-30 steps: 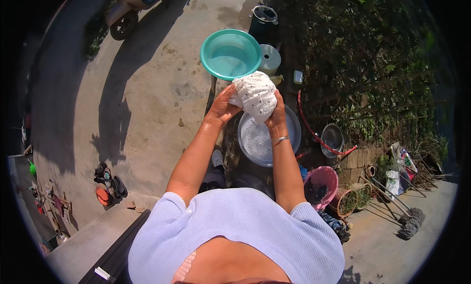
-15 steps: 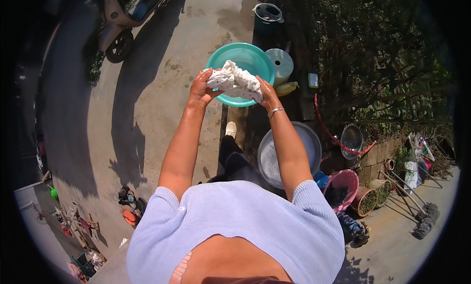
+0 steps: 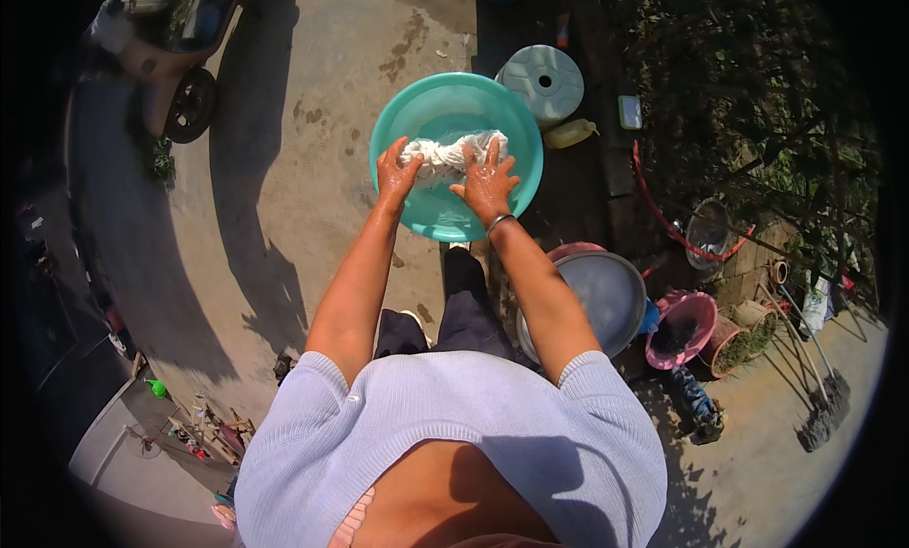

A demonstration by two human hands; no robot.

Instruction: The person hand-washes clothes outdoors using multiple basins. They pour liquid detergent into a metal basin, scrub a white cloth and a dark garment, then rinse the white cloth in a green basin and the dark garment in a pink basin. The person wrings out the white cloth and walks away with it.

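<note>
A twisted white cloth point(image 3: 438, 156) with small dark specks lies crosswise in a round turquoise basin point(image 3: 382, 110) that has water in it. My left hand point(image 3: 394, 177) is over the basin's left side, fingers apart, its fingertips by the left end of the cloth. Over the cloth's right end, my right hand point(image 3: 487, 186) is spread wide, back up, with a bracelet on its wrist. Both hands look wet. Whether the fingertips still touch the cloth I cannot tell.
A pale round drum point(image 3: 542, 82) with a dark centre hole and a yellowish bottle point(image 3: 569, 134) stand right of the basin. Nearer are a large grey metal basin point(image 3: 606, 297) and a pink tub point(image 3: 701, 313). A scooter point(image 3: 180, 74) is parked far left; mops point(image 3: 822, 411) lie at right.
The cloth, gripped at both ends and held up above the basin before, is now down in it. Both hands have lowered, and their fingers have opened from it.
</note>
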